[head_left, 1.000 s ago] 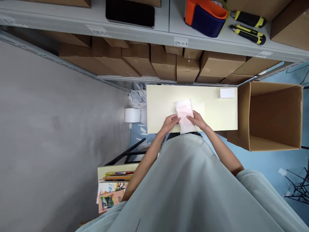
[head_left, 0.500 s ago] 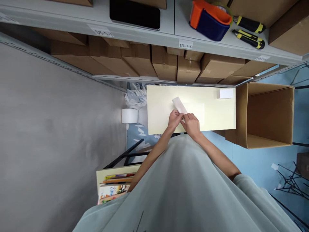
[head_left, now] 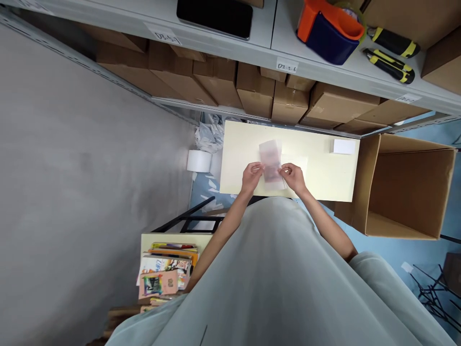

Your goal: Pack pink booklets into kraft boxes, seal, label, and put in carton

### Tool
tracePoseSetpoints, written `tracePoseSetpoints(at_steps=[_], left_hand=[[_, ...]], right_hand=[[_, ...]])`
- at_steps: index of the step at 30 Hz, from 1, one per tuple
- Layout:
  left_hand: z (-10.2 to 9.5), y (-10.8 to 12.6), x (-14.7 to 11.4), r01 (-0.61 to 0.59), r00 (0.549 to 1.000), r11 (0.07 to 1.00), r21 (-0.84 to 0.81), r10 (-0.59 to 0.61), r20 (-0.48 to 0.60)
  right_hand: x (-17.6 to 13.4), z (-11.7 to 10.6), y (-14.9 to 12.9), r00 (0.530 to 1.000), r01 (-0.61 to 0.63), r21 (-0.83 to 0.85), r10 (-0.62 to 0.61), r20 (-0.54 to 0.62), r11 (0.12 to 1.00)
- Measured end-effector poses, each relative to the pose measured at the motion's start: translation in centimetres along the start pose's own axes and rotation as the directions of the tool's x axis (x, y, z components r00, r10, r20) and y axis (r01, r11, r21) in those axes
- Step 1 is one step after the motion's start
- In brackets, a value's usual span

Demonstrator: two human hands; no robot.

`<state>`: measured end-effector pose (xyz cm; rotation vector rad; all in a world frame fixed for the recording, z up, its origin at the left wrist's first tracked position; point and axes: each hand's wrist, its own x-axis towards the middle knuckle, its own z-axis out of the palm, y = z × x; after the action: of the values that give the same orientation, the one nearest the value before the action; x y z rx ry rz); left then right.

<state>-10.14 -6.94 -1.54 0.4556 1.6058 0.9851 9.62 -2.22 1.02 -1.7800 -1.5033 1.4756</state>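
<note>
A thin, pale pink translucent sheet (head_left: 272,161), like a plastic sleeve, is spread upright between my hands above the cream tabletop (head_left: 236,144). My left hand (head_left: 252,177) pinches its left edge. On the opposite edge, my right hand (head_left: 293,178) has thumb and fingers closed on it. The sheet is slightly blurred, so I cannot tell whether it has an opening. Partly behind my right hand, a flat white sheet (head_left: 297,163) lies on the table. A small white block or stack (head_left: 343,146) sits near the table's right end.
An open cardboard box (head_left: 406,190) stands against the table's right end. Above runs a grey shelf with a phone (head_left: 215,18), a tape dispenser (head_left: 329,33) and cutters (head_left: 391,65). A white roll (head_left: 199,161) is at the left; books (head_left: 163,269) lie lower left.
My hands have moved apart, and the narrow folded strip between them is now a wider spread sheet. The camera view has tilted slightly.
</note>
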Motion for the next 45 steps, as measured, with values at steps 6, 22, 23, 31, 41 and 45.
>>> tracePoseSetpoints(at_steps=[6,22,23,31,41,45], left_hand=[[-0.7,0.0,0.4,0.027,0.999,0.999,-0.041,-0.026,0.022],[-4.0,0.4,1.6,-0.048,0.998,0.998,0.048,0.049,-0.029],[-4.6,0.5,2.0,-0.055,0.998,0.997,0.061,0.057,-0.031],[-9.5,1.8,7.9,-0.124,0.969,0.935,0.334,0.186,-0.162],[-12.4,1.5,15.6,0.009,0.977,0.797,0.604,0.122,-0.175],[-12.6,0.3,17.6,0.038,0.985,0.796,0.605,0.071,-0.155]], right_hand=[[0.0,-1.3,1.0,0.979,-0.103,0.256,0.051,0.199,0.961],[3.3,1.5,0.9,0.94,-0.007,0.202,-0.062,0.337,0.979],[3.7,2.2,0.6,0.941,-0.001,0.195,-0.065,0.333,0.981],[8.3,8.9,-1.4,0.952,0.012,0.121,-0.049,0.302,0.993],[15.6,15.7,-3.9,0.96,-0.053,-0.093,0.076,0.27,0.994],[17.0,17.1,-4.1,0.957,-0.128,-0.195,0.173,0.233,0.972]])
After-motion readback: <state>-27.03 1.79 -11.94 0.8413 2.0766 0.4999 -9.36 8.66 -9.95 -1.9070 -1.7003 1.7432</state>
